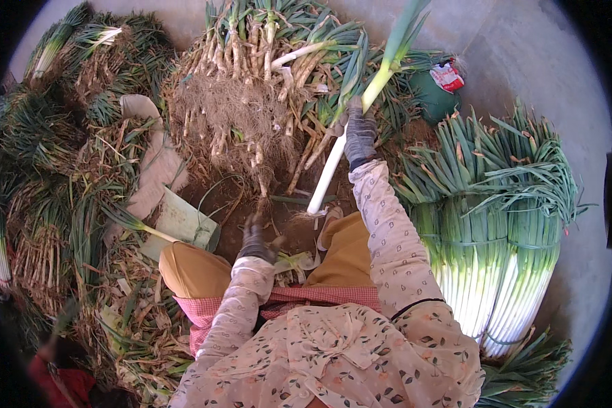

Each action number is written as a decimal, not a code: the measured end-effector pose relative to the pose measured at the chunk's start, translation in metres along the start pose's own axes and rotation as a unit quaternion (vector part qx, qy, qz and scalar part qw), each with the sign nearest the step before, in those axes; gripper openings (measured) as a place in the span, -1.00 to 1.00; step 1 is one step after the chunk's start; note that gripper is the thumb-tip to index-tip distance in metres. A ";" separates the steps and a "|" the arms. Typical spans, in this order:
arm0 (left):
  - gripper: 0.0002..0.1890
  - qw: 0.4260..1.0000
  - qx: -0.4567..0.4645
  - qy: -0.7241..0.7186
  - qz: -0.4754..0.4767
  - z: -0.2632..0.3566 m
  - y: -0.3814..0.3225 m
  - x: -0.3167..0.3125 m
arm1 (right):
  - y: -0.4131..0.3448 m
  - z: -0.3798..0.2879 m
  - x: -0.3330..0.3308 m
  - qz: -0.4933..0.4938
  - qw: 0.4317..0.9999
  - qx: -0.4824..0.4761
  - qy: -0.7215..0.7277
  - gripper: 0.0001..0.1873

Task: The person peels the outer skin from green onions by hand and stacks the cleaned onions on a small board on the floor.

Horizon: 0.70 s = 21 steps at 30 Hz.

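My right hand (361, 130), in a dirty grey glove, grips a peeled green onion (331, 166) by its white stalk. The stalk slants with its root end down towards my lap and its green leaves up to the right. Lower and to the left, my left hand (257, 245), gloved too and slightly blurred, is over the soil between my knees; I cannot tell whether it holds anything. Just above it hang the roots of unpeeled green onions. Their large heap (234, 97), with brown stalks and matted roots, lies in front of me.
Tied bundles of cleaned green onions (489, 255) stand at the right. More unpeeled bundles (41, 132) and peeled-off waste leaves (143, 326) cover the left. A pale green plastic piece (178, 219) lies by my left knee. A dark green round object (433, 97) sits behind the heap. Red cloth (64, 380) shows at lower left.
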<state>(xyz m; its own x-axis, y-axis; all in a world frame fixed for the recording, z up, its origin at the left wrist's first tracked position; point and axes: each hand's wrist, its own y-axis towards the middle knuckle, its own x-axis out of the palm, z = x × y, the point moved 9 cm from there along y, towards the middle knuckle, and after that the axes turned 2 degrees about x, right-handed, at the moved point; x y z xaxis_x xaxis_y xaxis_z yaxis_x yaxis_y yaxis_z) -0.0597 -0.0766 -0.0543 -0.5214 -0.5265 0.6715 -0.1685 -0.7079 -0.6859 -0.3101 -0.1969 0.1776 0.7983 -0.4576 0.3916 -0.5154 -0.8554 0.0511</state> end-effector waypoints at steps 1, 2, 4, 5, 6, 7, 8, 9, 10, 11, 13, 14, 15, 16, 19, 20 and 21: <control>-0.68 0.999 -0.030 0.020 -0.006 -0.016 -0.001 0.013 | -0.001 0.008 -0.007 0.038 0.999 -0.016 -0.029 -0.70; -0.66 0.998 -0.055 0.029 0.003 -0.027 -0.001 0.024 | -0.016 0.004 0.010 0.012 0.999 0.000 -0.046 -0.69; -0.62 0.995 -0.094 0.034 0.026 -0.046 -0.005 0.040 | -0.014 0.013 0.017 -0.002 0.994 -0.068 -0.081 -0.64; -0.60 0.995 -0.093 0.031 0.020 -0.051 0.005 0.038 | -0.010 0.019 0.018 0.002 0.991 -0.079 -0.111 -0.61; -0.66 0.995 -0.054 -0.069 -0.051 -0.028 0.079 -0.015 | -0.025 0.015 0.065 -0.033 0.995 -0.061 -0.069 -0.62; -0.71 0.994 0.009 0.026 -0.106 -0.032 0.061 -0.002 | -0.029 0.005 0.060 -0.025 0.996 -0.053 -0.072 -0.62; -0.76 0.976 0.084 0.123 -0.159 -0.019 0.009 0.028 | -0.031 -0.003 0.061 -0.022 0.997 -0.045 -0.063 -0.62; -0.79 0.951 0.103 0.189 -0.220 -0.015 0.003 0.028 | -0.032 -0.004 0.067 -0.039 0.997 -0.049 -0.036 -0.63; -0.81 0.917 0.132 0.249 -0.281 -0.009 -0.004 0.031 | -0.029 -0.004 0.074 -0.057 0.997 -0.052 -0.007 -0.63; -0.80 0.917 0.119 0.230 -0.304 -0.009 -0.005 0.029 | -0.026 -0.006 0.082 -0.075 0.995 -0.054 0.021 -0.63; -0.77 0.865 0.175 0.267 -0.388 0.009 -0.041 0.045 | -0.022 -0.007 0.094 -0.136 0.987 -0.042 0.073 -0.66; -0.74 0.805 0.245 0.303 -0.448 0.019 -0.066 0.054 | -0.021 -0.007 0.096 -0.155 0.986 -0.031 0.052 -0.71; -0.72 0.754 0.360 0.327 -0.442 0.033 -0.084 0.067 | -0.023 -0.010 0.095 -0.157 0.986 -0.047 0.018 -0.74; -0.72 0.806 0.278 0.364 -0.375 0.034 -0.079 0.051 | -0.019 -0.004 0.093 -0.165 0.985 -0.019 0.053 -0.76; -0.75 0.847 0.238 0.358 -0.314 0.041 -0.111 0.071 | -0.004 0.002 0.079 -0.151 0.980 0.006 0.125 -0.86; -0.75 0.849 0.236 0.364 -0.301 0.042 -0.111 0.072 | -0.002 0.004 0.079 -0.174 0.974 0.014 0.145 -0.86; -0.75 0.851 0.237 0.369 -0.288 0.043 -0.109 0.073 | -0.003 0.004 0.085 -0.199 0.966 0.022 0.164 -0.87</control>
<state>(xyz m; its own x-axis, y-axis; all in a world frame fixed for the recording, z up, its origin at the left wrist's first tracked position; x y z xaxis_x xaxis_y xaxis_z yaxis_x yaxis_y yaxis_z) -0.0429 -0.0581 0.0815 -0.8797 0.2873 0.3790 -0.3083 -0.9513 0.0055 -0.2400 -0.2341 0.2072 0.7851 0.0049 0.6193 -0.1689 -0.9604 0.2217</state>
